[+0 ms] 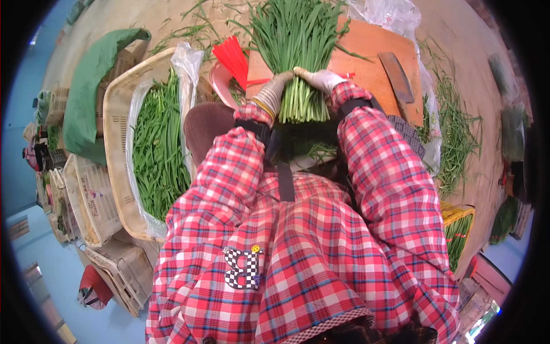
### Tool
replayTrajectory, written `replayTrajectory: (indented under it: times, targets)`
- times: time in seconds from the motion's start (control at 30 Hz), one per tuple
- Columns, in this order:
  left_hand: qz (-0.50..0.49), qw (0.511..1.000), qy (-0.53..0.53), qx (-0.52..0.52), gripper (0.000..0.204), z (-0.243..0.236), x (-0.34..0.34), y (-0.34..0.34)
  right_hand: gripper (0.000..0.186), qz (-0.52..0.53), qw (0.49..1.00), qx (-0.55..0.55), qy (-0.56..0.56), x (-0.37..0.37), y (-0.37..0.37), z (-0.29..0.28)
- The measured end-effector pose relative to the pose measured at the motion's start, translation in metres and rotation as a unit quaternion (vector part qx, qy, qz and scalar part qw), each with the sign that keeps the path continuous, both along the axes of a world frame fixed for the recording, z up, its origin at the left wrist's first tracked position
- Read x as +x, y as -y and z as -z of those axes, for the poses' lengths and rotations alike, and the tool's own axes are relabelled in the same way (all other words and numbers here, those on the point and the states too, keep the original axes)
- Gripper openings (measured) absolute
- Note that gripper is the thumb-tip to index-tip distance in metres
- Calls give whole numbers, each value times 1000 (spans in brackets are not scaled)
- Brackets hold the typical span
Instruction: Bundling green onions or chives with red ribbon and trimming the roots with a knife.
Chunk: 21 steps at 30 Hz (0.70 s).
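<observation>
Around the wooden cutting board (366, 49) lie a cleaver (397, 75), a bundle of red ties (232, 56), and a lined basket of greens (157, 150). Both gloved hands, left hand (274, 89) and right hand (321, 79), wrap closed around the chive bunch (298, 51) near its cut base. The bunch lies lengthwise on the board, leaf tips pointing away from the person, with nothing blocking it.
</observation>
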<state>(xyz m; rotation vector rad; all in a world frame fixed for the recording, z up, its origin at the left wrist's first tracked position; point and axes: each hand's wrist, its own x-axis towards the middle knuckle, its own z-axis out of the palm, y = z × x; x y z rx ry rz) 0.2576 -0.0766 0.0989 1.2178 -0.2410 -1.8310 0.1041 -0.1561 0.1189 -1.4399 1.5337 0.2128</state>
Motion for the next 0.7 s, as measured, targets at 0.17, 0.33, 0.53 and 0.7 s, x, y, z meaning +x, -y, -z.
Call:
replayTrajectory:
  times: [0.17,0.33,0.53,0.7]
  targets:
    - [-5,998,58,22,62,-21,4,-5,106,30,998,24,51,-7,-6,-7]
    - [-80,923,376,-24,99,-15,10,-15,100,106,990,29,92,-25,-4,2]
    - [65,897,435,-36,109,-8,25,-20,103,100,975,3,197,-38,-19,22]
    - [210,827,519,-53,123,-16,9,-17,121,-5,984,-173,47,-17,-34,29]
